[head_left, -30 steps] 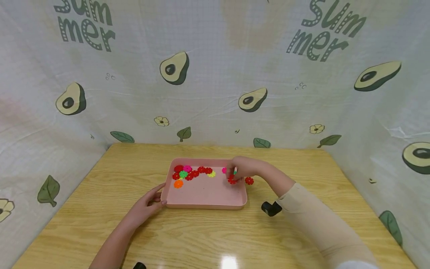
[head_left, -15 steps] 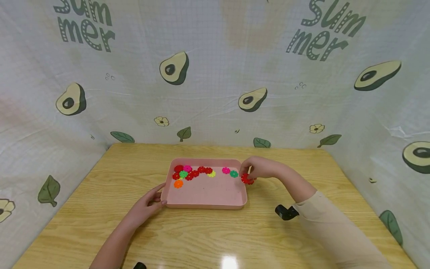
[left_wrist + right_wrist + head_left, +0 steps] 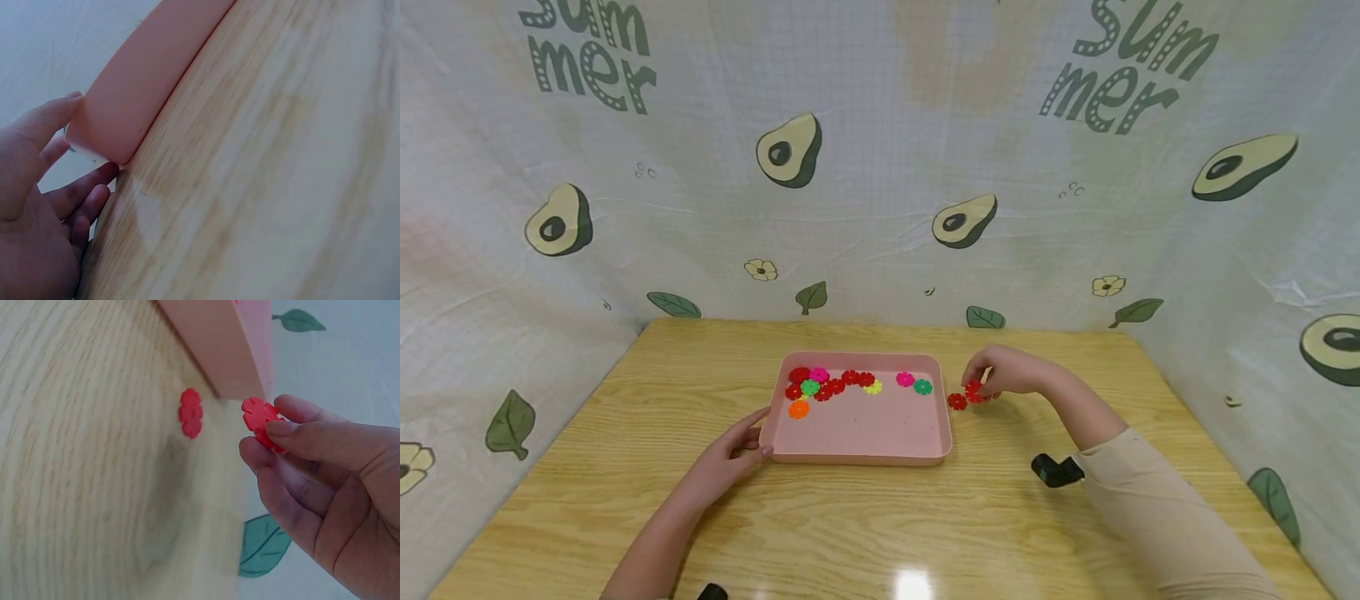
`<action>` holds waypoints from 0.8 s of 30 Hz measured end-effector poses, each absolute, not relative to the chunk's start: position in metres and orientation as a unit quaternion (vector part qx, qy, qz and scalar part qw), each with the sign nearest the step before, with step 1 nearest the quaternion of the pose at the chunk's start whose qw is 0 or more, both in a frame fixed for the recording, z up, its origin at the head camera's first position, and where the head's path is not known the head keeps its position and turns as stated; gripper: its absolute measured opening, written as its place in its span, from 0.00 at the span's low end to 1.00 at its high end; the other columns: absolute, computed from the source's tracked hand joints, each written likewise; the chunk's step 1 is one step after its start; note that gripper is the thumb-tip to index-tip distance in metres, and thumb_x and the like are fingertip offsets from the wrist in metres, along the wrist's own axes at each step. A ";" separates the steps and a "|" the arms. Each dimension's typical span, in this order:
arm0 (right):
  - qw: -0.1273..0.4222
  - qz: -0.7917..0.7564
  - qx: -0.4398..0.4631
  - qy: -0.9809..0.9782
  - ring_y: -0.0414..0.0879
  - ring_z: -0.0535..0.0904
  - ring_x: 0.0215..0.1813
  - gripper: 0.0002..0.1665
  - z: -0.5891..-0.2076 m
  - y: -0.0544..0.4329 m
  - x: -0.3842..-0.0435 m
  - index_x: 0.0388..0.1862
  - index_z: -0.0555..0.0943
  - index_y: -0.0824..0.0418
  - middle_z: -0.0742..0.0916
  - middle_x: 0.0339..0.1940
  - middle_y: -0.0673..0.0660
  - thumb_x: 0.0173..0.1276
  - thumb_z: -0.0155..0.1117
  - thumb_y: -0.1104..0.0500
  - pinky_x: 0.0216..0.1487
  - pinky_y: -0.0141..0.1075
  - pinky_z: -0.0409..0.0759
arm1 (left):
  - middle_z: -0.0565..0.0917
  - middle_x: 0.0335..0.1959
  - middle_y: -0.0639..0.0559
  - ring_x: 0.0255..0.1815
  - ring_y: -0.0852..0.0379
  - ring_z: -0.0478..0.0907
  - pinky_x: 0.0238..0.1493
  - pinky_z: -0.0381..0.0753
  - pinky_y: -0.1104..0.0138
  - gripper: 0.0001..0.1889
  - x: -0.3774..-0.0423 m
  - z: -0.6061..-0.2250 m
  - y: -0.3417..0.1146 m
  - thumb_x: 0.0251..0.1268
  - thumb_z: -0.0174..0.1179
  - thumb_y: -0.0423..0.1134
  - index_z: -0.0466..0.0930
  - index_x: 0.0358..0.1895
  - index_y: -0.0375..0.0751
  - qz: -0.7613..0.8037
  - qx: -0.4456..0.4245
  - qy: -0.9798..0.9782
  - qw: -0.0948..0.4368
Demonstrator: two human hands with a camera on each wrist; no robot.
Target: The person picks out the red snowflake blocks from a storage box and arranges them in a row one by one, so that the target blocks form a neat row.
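My right hand (image 3: 1009, 370) pinches a red notched, flower-shaped plastic disc (image 3: 255, 415) between thumb and fingers, just right of the pink tray (image 3: 861, 433). A second red flower disc (image 3: 957, 402) lies flat on the table between that hand and the tray's right wall. At the tray's near left corner my left hand (image 3: 730, 460) holds on, thumb on one side and fingers on the other. The left wrist view shows the thumb (image 3: 55, 112) against the tray's upper edge and a fingertip at its bottom corner.
Inside the tray, several red discs bunch at the back left with a bright green disc (image 3: 810, 388) and an orange disc (image 3: 799, 409). A pink disc (image 3: 906, 379) and a dark green disc (image 3: 922, 387) lie at the back right. A printed cloth (image 3: 880, 167) hangs behind the wooden table (image 3: 850, 533).
From inside the tray, my right hand has moved right over its edge, carrying a red disc. A dark green disc now lies in the tray's back right. The left hand stays put.
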State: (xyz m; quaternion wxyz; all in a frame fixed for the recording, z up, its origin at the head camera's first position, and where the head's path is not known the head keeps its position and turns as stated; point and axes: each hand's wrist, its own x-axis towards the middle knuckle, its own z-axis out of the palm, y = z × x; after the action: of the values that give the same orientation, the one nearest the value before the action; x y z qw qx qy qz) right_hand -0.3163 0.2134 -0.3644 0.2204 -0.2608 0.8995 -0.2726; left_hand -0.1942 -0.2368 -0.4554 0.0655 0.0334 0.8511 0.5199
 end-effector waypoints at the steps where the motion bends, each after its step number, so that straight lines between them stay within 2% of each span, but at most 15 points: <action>1: 0.222 -0.275 -0.254 0.900 0.46 0.80 0.31 0.12 -0.367 0.215 -0.317 0.42 0.84 0.67 0.84 0.34 0.58 0.61 0.63 0.75 0.37 0.42 0.82 | 0.75 0.62 0.41 0.55 0.49 0.70 0.53 0.71 0.62 0.34 -0.194 -0.455 -0.237 0.67 0.63 0.46 0.61 0.75 0.49 0.520 0.032 0.851 0.066; 11: 0.226 -0.294 -0.221 0.902 0.44 0.76 0.30 0.10 -0.391 0.229 -0.328 0.40 0.84 0.66 0.83 0.32 0.54 0.60 0.65 0.74 0.35 0.41 0.79 | 0.75 0.61 0.40 0.55 0.49 0.70 0.53 0.71 0.62 0.34 -0.195 -0.456 -0.237 0.67 0.63 0.46 0.62 0.75 0.48 0.522 0.037 0.849 0.066; 24: 0.199 -0.289 -0.214 0.912 0.45 0.75 0.34 0.09 -0.410 0.231 -0.333 0.39 0.85 0.63 0.83 0.32 0.52 0.60 0.67 0.72 0.36 0.36 0.78 | 0.75 0.60 0.41 0.54 0.50 0.70 0.53 0.71 0.64 0.33 -0.193 -0.453 -0.236 0.68 0.62 0.45 0.62 0.74 0.47 0.516 0.036 0.854 0.059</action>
State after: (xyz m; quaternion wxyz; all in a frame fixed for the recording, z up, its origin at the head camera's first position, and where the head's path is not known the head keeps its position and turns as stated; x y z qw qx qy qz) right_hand -0.3329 0.2306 -0.4099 0.1989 -0.2138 0.9117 -0.2889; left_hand -0.1928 -0.2356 -0.4531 0.0591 0.0361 0.8535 0.5165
